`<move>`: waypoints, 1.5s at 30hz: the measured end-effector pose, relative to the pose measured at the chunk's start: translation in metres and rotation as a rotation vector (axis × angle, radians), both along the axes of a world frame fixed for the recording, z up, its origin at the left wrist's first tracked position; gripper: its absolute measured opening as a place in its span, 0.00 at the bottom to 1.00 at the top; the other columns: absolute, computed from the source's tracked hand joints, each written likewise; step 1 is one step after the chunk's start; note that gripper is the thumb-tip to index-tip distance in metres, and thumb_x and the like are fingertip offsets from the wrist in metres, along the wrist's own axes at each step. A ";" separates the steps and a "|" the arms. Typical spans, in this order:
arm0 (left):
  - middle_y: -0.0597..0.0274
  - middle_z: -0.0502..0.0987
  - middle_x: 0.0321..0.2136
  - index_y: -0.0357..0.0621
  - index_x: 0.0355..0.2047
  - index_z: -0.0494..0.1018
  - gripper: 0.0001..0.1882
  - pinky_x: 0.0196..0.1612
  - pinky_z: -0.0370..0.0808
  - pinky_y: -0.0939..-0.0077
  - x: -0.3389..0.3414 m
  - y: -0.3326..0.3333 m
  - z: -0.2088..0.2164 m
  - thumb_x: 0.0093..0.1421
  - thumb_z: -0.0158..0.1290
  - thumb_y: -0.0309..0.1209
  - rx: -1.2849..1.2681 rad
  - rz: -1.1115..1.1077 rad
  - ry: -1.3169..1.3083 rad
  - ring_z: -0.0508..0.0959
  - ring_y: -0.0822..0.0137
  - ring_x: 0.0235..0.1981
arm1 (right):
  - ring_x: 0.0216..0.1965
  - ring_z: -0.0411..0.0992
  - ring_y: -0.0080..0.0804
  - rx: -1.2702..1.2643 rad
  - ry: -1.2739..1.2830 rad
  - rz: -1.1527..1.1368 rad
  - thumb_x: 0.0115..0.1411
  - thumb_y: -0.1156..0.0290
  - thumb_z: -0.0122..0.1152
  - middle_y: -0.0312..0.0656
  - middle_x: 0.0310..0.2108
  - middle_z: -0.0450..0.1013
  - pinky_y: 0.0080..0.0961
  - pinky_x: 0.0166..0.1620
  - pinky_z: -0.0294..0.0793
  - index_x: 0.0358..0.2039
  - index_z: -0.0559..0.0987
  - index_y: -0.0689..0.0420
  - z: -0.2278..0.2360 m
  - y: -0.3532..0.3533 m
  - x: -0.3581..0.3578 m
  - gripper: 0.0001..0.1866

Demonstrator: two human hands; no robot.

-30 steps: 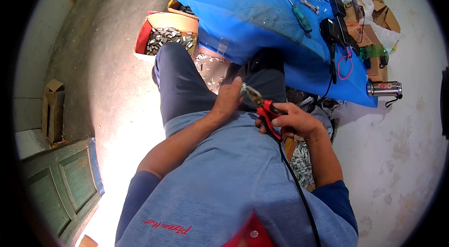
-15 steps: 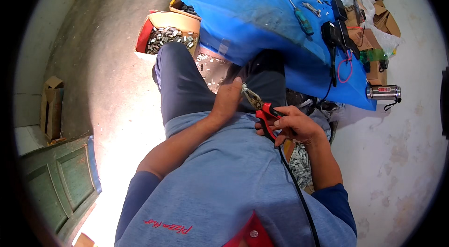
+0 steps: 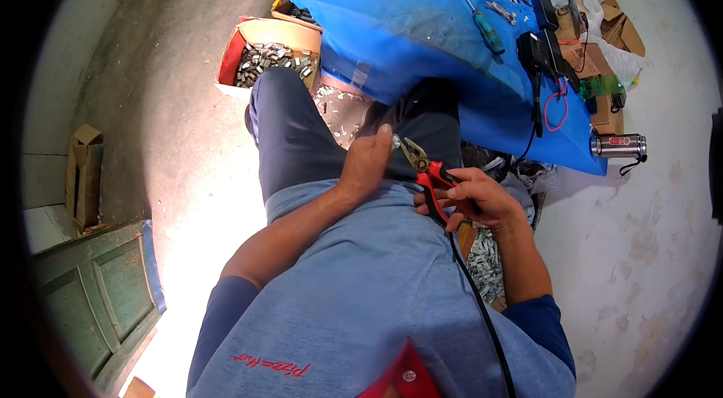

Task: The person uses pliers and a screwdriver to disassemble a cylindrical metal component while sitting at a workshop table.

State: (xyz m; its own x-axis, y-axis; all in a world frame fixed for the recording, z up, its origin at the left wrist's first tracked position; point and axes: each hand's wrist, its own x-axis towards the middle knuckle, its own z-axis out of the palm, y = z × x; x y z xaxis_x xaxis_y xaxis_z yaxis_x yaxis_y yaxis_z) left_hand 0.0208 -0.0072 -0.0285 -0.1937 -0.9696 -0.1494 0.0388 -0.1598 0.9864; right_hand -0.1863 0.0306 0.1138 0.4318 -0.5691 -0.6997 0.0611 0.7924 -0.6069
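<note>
Pliers (image 3: 422,164) met a small metal piece (image 3: 395,142).
Right hand (image 3: 471,198) gripped red handles; left hand (image 3: 367,161) pinched the piece; open red-sided box (image 3: 260,51) lay beyond.

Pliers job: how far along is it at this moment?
Done: a box of small metal pieces sits by the blue table. In hand: the right hand holds red-handled pliers at a small piece pinched in the left hand. Left: more pieces lie beside the right forearm.

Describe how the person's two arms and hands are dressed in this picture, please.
Both hands, left hand and right hand, are bare: no gloves. No rings or watch can be made out. The forearms are uncovered; dark blue sleeves reach about the elbows, joined to a lighter blue-grey shirt.
</note>
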 end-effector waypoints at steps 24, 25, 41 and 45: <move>0.50 0.68 0.13 0.35 0.18 0.70 0.35 0.26 0.65 0.58 -0.002 0.000 0.008 0.70 0.35 0.53 -0.086 -0.005 -0.155 0.70 0.54 0.17 | 0.44 0.78 0.41 0.007 0.062 0.020 0.58 0.73 0.54 0.54 0.44 0.77 0.26 0.29 0.83 0.54 0.72 0.69 0.003 0.002 -0.001 0.23; 0.50 0.68 0.13 0.35 0.18 0.70 0.35 0.26 0.65 0.58 -0.002 0.000 0.007 0.70 0.35 0.53 -0.069 -0.019 -0.142 0.70 0.54 0.17 | 0.44 0.78 0.41 0.003 0.061 0.029 0.58 0.74 0.54 0.54 0.44 0.76 0.26 0.29 0.83 0.54 0.72 0.69 0.003 0.002 -0.003 0.23; 0.49 0.68 0.14 0.35 0.19 0.71 0.35 0.26 0.66 0.58 -0.002 0.000 0.018 0.70 0.37 0.53 -0.103 -0.046 -0.178 0.72 0.51 0.18 | 0.46 0.78 0.43 0.036 0.036 0.073 0.58 0.73 0.54 0.56 0.46 0.76 0.28 0.30 0.85 0.56 0.70 0.70 0.008 0.000 -0.013 0.25; 0.47 0.68 0.14 0.35 0.20 0.72 0.34 0.26 0.66 0.57 -0.002 0.001 0.018 0.70 0.38 0.53 -0.144 -0.036 -0.202 0.71 0.49 0.18 | 0.45 0.78 0.44 0.033 0.031 0.072 0.58 0.73 0.55 0.57 0.46 0.75 0.28 0.30 0.85 0.56 0.70 0.70 0.008 0.001 -0.016 0.26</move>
State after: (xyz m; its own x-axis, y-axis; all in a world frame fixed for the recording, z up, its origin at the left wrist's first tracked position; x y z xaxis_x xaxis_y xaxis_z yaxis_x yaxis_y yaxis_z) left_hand 0.0185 -0.0061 -0.0110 -0.2088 -0.9767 -0.0499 -0.1647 -0.0152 0.9862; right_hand -0.2022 0.0313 0.1213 0.4487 -0.5138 -0.7312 -0.0154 0.8136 -0.5812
